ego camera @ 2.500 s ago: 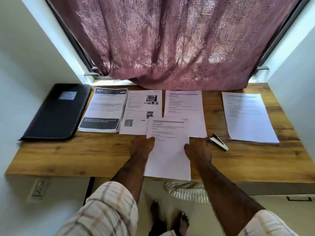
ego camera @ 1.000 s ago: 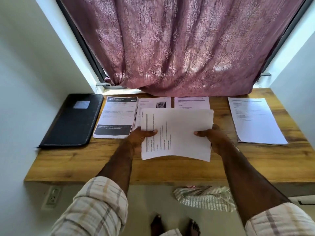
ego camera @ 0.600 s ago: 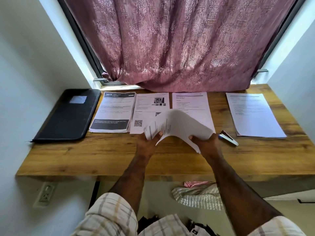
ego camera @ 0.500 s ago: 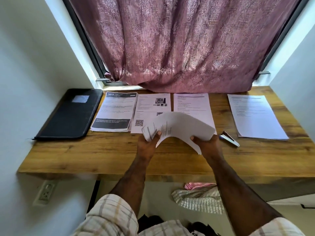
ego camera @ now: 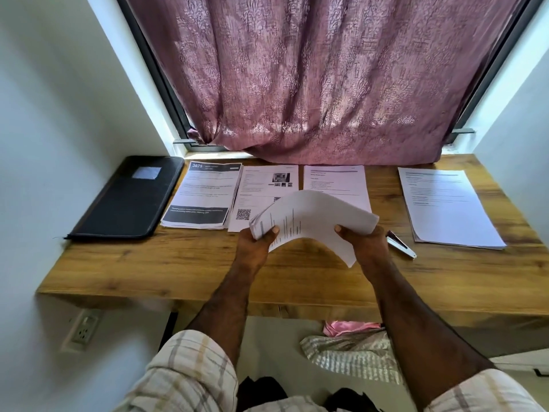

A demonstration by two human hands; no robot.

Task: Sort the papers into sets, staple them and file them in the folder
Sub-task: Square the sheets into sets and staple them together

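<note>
Paper set (ego camera: 315, 221) now bowed upward, left hand (ego camera: 255, 248) and right hand (ego camera: 367, 243) still gripping its ends

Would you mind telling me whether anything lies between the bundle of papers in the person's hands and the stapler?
Nothing visible does. The stapler lies on the table just beside the right hand, which with the left hand holds the bowed paper bundle above the table. Only bare wood shows between them.

A mauve curtain (ego camera: 320, 81) with a pale floral damask pattern hangs behind the honey-brown wood-grain surface (ego camera: 178, 263). On the surface, a black folder (ego camera: 127, 200) lies beside white papers (ego camera: 205, 197) banded in dark grey. Cream plaid sleeves (ego camera: 184, 373) frame the foreground.
</note>
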